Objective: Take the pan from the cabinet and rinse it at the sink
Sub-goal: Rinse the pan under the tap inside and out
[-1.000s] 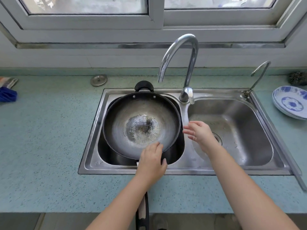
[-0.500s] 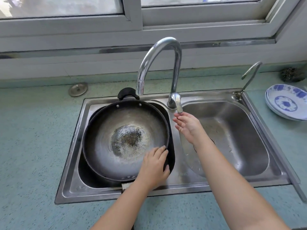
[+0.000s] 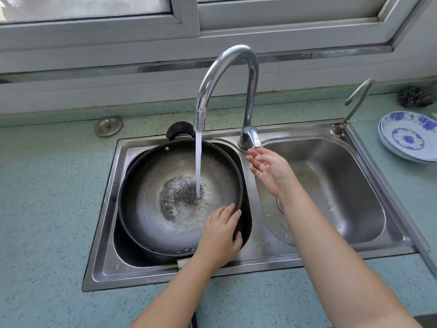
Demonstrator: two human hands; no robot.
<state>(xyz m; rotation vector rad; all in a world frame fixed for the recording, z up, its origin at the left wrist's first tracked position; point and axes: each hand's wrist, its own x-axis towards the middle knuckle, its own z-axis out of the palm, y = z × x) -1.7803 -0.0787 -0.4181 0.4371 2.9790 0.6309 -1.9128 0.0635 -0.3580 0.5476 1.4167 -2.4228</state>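
A dark round pan (image 3: 151, 204) with a speckled, worn centre lies in the left basin of the steel double sink (image 3: 257, 245). Its small black helper handle points toward the wall. My left hand (image 3: 221, 235) grips the pan's near right rim, fingers inside and thumb outside. Water runs in a steady stream (image 3: 198, 166) from the tall curved faucet (image 3: 227, 74) into the pan's middle. My right hand (image 3: 272, 170) hovers open, fingers spread, just below the faucet's lever (image 3: 250, 137), holding nothing. The long handle is mostly hidden under my left forearm.
The right basin (image 3: 343, 185) holds only its drain. A thin second tap (image 3: 354, 100) stands at the sink's far right corner. Stacked blue-and-white plates (image 3: 409, 136) and a steel scourer (image 3: 416, 97) sit on the green counter at right. A round metal cap (image 3: 108, 126) lies at back left.
Water has started flowing from the faucet into the pan. My right hand rose to the lever and now sits just under it, open. My left hand stays on the rim.
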